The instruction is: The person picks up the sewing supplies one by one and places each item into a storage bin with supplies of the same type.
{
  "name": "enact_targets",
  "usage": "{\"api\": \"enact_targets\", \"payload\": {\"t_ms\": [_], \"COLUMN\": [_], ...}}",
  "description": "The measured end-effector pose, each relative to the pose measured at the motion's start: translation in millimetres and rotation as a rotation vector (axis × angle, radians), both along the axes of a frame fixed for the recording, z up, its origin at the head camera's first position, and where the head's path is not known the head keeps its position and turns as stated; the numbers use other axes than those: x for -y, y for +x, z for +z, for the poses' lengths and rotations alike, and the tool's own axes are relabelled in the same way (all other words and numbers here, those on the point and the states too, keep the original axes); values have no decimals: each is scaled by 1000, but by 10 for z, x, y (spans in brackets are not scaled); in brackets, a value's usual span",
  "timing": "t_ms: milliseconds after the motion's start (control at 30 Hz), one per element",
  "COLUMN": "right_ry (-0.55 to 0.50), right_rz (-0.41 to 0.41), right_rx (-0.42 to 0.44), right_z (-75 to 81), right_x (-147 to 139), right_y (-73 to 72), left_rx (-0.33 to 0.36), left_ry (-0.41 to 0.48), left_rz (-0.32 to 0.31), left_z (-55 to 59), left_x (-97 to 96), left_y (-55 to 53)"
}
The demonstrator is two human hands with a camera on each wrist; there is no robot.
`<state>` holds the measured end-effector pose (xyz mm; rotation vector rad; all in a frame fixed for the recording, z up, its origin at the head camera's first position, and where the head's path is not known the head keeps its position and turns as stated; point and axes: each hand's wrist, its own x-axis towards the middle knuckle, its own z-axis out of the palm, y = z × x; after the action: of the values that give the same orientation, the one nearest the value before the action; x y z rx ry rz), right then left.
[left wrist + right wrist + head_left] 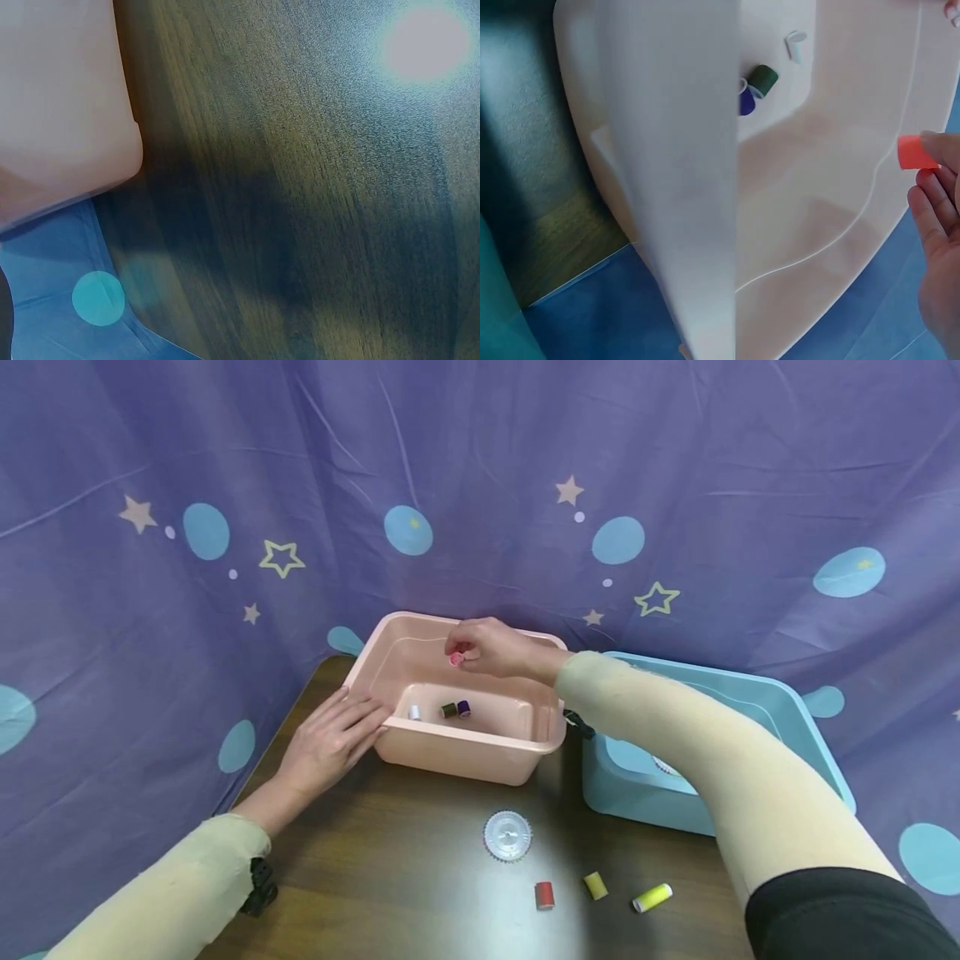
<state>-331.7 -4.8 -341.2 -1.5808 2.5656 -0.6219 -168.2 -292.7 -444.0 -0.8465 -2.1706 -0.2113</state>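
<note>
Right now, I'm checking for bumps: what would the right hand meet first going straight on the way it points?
Likely the left wall of the pink bin, though the right hand may be high enough to clear its rim; depth is unclear.

Behind the brown wooden table with streaky grain (360, 868), a big purple-blue cloth, soft and wrinkly (480, 452), hanging like a wall. Same cloth along the table's left side and past its right side. On the cloth, above the table, round light-blue spots (618, 540), pale filled-in stars (569, 491), yellow star outlines (650, 596) and tiny white dots (579, 517). On the table's top, a round white shine (426, 43) and soft dark shadows (240, 225).
</note>
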Motion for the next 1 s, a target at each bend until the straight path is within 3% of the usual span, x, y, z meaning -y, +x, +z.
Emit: {"api": "enact_targets", "payload": {"t_ms": [133, 533, 767, 1000], "right_ry": [62, 220, 211, 157], "right_rz": [20, 51, 108, 78], "right_rx": [32, -19, -103, -88], "right_z": [-27, -116, -120, 5], "right_x": [-14, -47, -114, -144], "right_y": [-5, -32, -16, 87], "left_rx": [8, 3, 10, 10], "left_ry": [0, 11, 10, 1], "left_rz": [1, -21, -23, -9], "left_z": [-4, -9, 15, 26], "left_x": [-12, -56, -43, 11], "left_y": [10, -7, -23, 0]}}
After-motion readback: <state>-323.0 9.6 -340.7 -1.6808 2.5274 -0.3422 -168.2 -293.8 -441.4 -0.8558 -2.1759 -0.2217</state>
